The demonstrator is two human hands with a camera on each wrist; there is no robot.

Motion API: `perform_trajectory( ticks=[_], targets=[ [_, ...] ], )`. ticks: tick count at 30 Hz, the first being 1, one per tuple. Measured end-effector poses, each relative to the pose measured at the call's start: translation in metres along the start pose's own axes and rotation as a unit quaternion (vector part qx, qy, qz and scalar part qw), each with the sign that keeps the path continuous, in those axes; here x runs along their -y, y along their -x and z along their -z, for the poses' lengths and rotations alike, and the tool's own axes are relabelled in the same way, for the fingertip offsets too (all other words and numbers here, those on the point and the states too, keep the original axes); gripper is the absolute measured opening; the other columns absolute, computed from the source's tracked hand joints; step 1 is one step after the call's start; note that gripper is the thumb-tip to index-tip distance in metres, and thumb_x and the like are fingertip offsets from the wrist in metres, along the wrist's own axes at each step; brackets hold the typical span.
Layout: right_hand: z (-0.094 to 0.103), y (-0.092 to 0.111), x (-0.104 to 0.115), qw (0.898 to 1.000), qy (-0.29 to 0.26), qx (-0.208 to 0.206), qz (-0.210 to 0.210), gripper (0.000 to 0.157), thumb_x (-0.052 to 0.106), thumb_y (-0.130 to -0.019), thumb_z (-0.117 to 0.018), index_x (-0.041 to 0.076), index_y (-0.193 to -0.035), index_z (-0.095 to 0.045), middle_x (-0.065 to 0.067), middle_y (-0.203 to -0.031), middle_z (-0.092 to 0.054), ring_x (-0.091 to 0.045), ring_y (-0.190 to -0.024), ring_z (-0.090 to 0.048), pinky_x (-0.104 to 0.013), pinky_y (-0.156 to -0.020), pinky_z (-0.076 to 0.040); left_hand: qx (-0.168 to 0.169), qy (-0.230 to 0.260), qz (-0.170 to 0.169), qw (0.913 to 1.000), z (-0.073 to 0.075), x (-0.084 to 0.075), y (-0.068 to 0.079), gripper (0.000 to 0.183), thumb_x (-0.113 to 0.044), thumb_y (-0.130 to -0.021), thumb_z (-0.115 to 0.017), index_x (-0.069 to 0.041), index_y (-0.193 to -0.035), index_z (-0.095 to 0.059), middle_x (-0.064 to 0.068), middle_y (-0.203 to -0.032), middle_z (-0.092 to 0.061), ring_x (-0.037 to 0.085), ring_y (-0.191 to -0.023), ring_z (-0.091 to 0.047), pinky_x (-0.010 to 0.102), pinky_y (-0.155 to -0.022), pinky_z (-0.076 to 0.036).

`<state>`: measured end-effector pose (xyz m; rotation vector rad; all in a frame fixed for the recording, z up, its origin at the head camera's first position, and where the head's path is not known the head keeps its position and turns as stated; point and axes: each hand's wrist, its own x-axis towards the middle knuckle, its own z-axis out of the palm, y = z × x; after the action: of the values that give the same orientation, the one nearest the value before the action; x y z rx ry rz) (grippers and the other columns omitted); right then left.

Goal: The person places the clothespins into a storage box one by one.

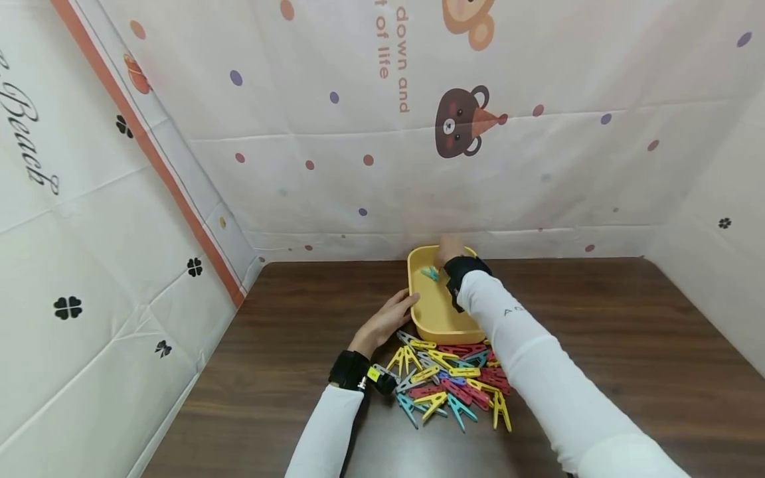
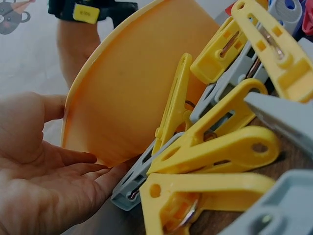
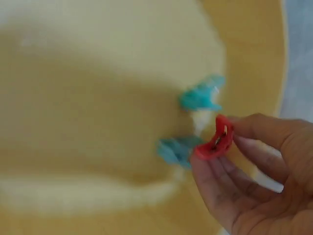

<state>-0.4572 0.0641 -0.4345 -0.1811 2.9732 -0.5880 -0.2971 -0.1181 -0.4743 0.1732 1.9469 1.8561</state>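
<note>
Left hand (image 1: 385,322): fingers hold yellow tub (image 1: 435,311) by its rim
Right hand (image 1: 450,249): fingers pinch red clip (image 3: 214,147) near teal clips (image 3: 198,99)

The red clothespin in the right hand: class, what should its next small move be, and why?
Probably to lower the red clothespin a little and release it inside the yellow bin. The right hand pinches it at the bin's far end, near a blue-green clothespin lying inside, while the left hand touches the bin's side, which may help steady it.
</note>
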Motion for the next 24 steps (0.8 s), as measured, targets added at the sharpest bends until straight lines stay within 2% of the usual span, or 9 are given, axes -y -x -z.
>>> perform_trajectory(
  ticks=[3, 4, 7, 10, 13, 15, 16, 20, 24],
  targets=[
    [-0.008, 0.009, 0.005, 0.999, -0.012, 0.004, -0.032, 0.019, 0.006, -0.085, -0.064, -0.005, -0.099, -0.070, -0.023, -0.121, -0.063, -0.030, -0.084, -0.058, -0.036, -0.067, -0.052, -0.001, 0.001, -0.001, 1.0000, 0.001, 0.000, -0.001, 0.061, -0.037, -0.112, -0.039, -0.009, -0.163, -0.021, 0.014, -0.167, -0.028, 0.031, -0.155, -0.029, 0.050, -0.127, -0.026],
    [-0.003, 0.017, 0.012, 0.998, -0.002, 0.032, -0.056, 0.021, 0.004, -0.088, -0.063, -0.006, -0.106, -0.068, -0.024, -0.128, -0.060, -0.032, -0.088, -0.057, -0.040, -0.069, -0.052, 0.000, 0.002, 0.000, 1.0000, 0.001, 0.000, -0.001, 0.061, -0.037, -0.112, -0.039, -0.010, -0.163, -0.021, 0.014, -0.167, -0.029, 0.031, -0.155, -0.029, 0.050, -0.127, -0.027],
    [-0.002, 0.029, 0.016, 0.999, -0.006, 0.015, -0.043, 0.018, 0.002, -0.090, -0.061, -0.005, -0.106, -0.068, -0.022, -0.119, -0.063, -0.030, -0.079, -0.053, -0.038, -0.063, -0.045, 0.005, 0.002, 0.002, 1.0000, 0.002, -0.001, -0.001, 0.062, -0.037, -0.111, -0.040, -0.010, -0.163, -0.020, 0.014, -0.167, -0.028, 0.031, -0.156, -0.029, 0.050, -0.127, -0.027],
    [0.002, 0.037, 0.015, 1.000, 0.004, -0.011, 0.007, 0.016, 0.000, -0.090, -0.060, -0.005, -0.103, -0.067, -0.021, -0.105, -0.065, -0.026, -0.074, -0.050, -0.034, -0.062, -0.044, 0.007, 0.006, 0.001, 1.0000, 0.002, -0.002, 0.000, 0.061, -0.036, -0.112, -0.040, -0.009, -0.163, -0.020, 0.014, -0.167, -0.028, 0.030, -0.156, -0.028, 0.050, -0.127, -0.026],
    [0.024, 0.048, 0.019, 0.995, 0.011, -0.047, 0.085, 0.013, -0.004, -0.086, -0.057, -0.008, -0.091, -0.069, -0.021, -0.091, -0.068, -0.024, -0.070, -0.052, -0.035, -0.063, -0.048, 0.005, 0.009, 0.000, 0.9999, 0.003, -0.004, -0.001, 0.061, -0.035, -0.112, -0.040, -0.009, -0.163, -0.020, 0.014, -0.167, -0.028, 0.029, -0.156, -0.028, 0.050, -0.127, -0.025],
    [0.049, 0.060, 0.022, 0.987, 0.018, -0.069, 0.143, 0.013, -0.003, -0.086, -0.058, -0.009, -0.084, -0.070, -0.022, -0.084, -0.070, -0.025, -0.068, -0.056, -0.038, -0.064, -0.052, 0.006, 0.008, -0.002, 0.9999, 0.004, -0.005, -0.001, 0.061, -0.034, -0.112, -0.040, -0.009, -0.163, -0.019, 0.014, -0.167, -0.028, 0.030, -0.156, -0.028, 0.051, -0.127, -0.025],
    [0.063, 0.069, 0.024, 0.983, 0.024, -0.074, 0.165, 0.015, -0.002, -0.086, -0.059, -0.008, -0.080, -0.070, -0.022, -0.082, -0.071, -0.025, -0.068, -0.058, -0.040, -0.065, -0.053, 0.007, 0.008, -0.002, 0.9999, 0.004, -0.005, -0.001, 0.061, -0.034, -0.112, -0.040, -0.008, -0.163, -0.019, 0.014, -0.167, -0.027, 0.029, -0.156, -0.027, 0.051, -0.128, -0.025],
    [0.113, 0.125, 0.024, 0.966, 0.053, -0.066, 0.244, 0.017, 0.006, -0.094, -0.063, -0.007, -0.093, -0.074, -0.020, -0.085, -0.073, -0.026, -0.070, -0.065, -0.041, -0.066, -0.056, 0.010, 0.010, -0.001, 0.9999, 0.004, -0.002, -0.002, 0.063, -0.035, -0.111, -0.041, -0.008, -0.163, -0.019, 0.015, -0.167, -0.027, 0.030, -0.157, -0.026, 0.050, -0.128, -0.024],
    [0.133, 0.203, 0.012, 0.949, 0.119, -0.056, 0.288, 0.010, 0.012, -0.094, -0.070, 0.004, -0.095, -0.076, -0.005, -0.076, -0.068, -0.012, -0.060, -0.056, -0.028, -0.054, -0.049, 0.012, 0.009, 0.002, 0.9999, 0.003, -0.001, -0.003, 0.063, -0.035, -0.111, -0.041, -0.008, -0.163, -0.018, 0.015, -0.168, -0.025, 0.030, -0.157, -0.024, 0.050, -0.128, -0.024]
  ],
)
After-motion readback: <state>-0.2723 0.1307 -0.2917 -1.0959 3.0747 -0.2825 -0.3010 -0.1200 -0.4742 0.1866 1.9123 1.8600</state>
